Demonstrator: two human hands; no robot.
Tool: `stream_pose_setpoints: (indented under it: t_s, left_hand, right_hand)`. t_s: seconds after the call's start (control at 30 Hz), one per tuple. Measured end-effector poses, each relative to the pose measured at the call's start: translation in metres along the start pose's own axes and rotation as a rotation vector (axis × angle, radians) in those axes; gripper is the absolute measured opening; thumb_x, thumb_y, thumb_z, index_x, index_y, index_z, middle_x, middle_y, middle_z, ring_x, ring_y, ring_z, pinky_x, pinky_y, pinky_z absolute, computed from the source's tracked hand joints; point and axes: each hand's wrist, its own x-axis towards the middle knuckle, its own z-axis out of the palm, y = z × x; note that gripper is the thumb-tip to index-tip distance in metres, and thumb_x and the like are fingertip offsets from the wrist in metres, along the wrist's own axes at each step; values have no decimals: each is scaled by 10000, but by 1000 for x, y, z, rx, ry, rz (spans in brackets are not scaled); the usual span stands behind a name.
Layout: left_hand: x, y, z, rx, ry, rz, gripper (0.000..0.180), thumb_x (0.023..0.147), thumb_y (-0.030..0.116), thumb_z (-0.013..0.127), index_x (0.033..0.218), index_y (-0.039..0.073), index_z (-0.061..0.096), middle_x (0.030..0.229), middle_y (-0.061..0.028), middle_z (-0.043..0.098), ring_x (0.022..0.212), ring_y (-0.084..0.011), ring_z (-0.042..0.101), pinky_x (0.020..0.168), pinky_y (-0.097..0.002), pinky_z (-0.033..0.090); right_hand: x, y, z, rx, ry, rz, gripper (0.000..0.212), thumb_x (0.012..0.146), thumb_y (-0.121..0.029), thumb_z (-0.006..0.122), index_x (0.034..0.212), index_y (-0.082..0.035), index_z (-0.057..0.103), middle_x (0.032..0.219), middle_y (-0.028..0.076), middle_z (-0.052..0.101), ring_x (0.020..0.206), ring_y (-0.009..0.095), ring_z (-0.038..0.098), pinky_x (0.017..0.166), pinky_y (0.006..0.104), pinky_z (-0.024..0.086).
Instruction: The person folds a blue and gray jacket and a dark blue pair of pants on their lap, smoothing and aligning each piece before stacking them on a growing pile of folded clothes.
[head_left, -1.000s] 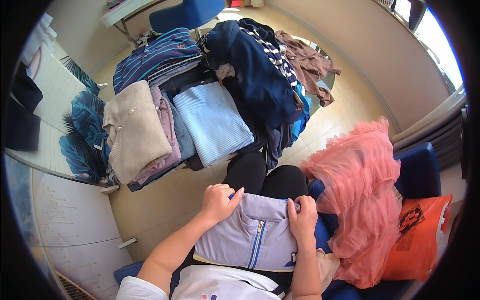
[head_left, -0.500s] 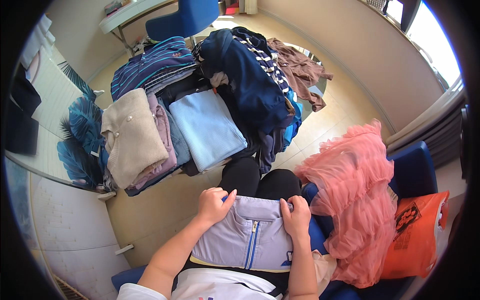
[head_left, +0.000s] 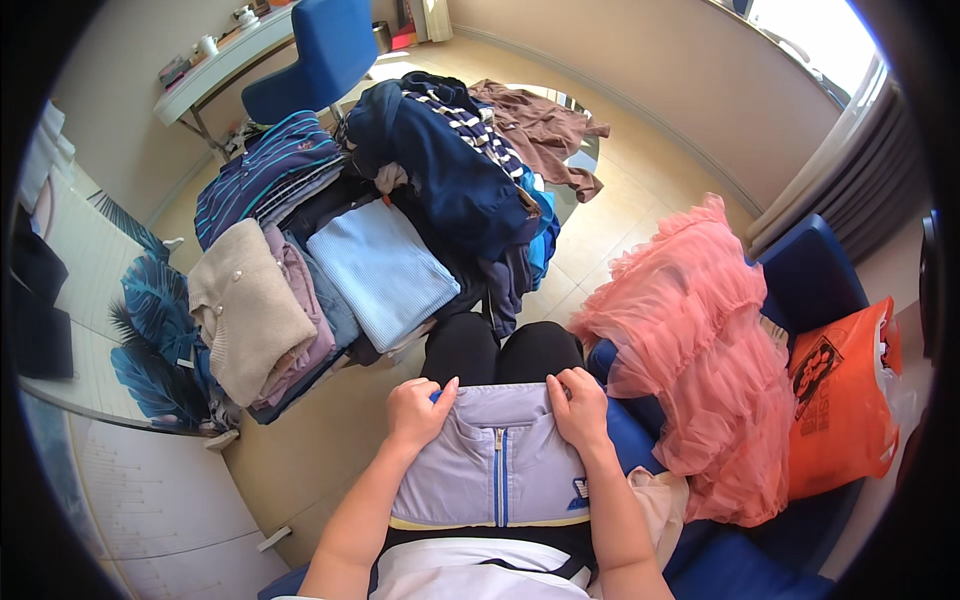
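Observation:
Across my lap lies a folded pale lilac-grey zip jacket with a blue-edged zipper, a stand collar and a yellowish band along its near edge. My left hand grips its far left corner, thumb pointing up by the collar. At the far right corner, my right hand pinches the fabric beside the collar. Both hands are closed on the cloth, holding its far edge stretched between them. Beyond my knees, a folded light-blue waffle-textured garment and a folded beige knit cardigan top the nearest piles.
A striped polo shirt, a heap of dark navy clothes and a brown garment lie farther back. To my right, a pink ruffled tulle garment drapes over a blue chair beside an orange bag. Another blue chair stands by a white desk.
My view has shifted, so the clothes piles sit lower and farther left. The jacket now lies straighter, its zipper nearly upright, with both hands still gripping the same corners.

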Motion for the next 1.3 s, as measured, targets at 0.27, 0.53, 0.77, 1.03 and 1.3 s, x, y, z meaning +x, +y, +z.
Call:
stream_pose_setpoints:
  t_s: [0.27, 0.53, 0.77, 1.03, 1.3]
  left_hand:
    - [0, 8, -7, 11, -15, 6, 444, 871, 368, 676, 609, 16, 612, 652, -162, 582, 657, -357, 585, 601, -459, 442]
    - [-72, -63, -69, -496, -306, -454, 650, 1000, 487, 453, 1441, 10, 421, 1385, -126, 533, 1268, -230, 499, 1077, -372, 368]
    - [-99, -62, -85, -916, -512, -693, 813, 809, 437, 775, 1386, -35, 452, 1324, -123, 551, 1213, -197, 518, 1062, -354, 383]
    - [-93, -21, -65, -1004, -313, -725, 601, 831, 285, 801, 1276, -31, 548, 1209, -100, 633, 1103, -194, 595, 984, -359, 458]
    - [-104, -6, -62, -874, -150, -480, 602, 841, 103, 778, 1331, -35, 457, 1154, -92, 632, 1071, -175, 600, 948, -347, 479]
  right_hand:
    - [-2, 2, -4, -7, -20, 35, 210, 890, -203, 652, 776, -30, 619, 757, 131, 577, 741, 322, 584, 663, 411, 465]
    - [-24, 15, -33, 473, -111, 297, 317, 947, -186, 549, 1195, 1, 612, 1104, 116, 594, 1049, 195, 575, 932, 289, 429]
    - [-87, 43, -80, 546, -254, 445, 418, 876, -222, 663, 1217, 17, 629, 1107, 79, 611, 1065, 180, 568, 937, 283, 425]
    - [-68, -11, -68, 583, -315, 587, 431, 754, -165, 795, 1110, 12, 629, 1033, 52, 643, 961, 170, 598, 866, 309, 472]
    - [-87, 14, -49, 667, -231, 620, 268, 712, -61, 655, 974, -5, 631, 921, 51, 614, 840, 171, 591, 761, 274, 459]
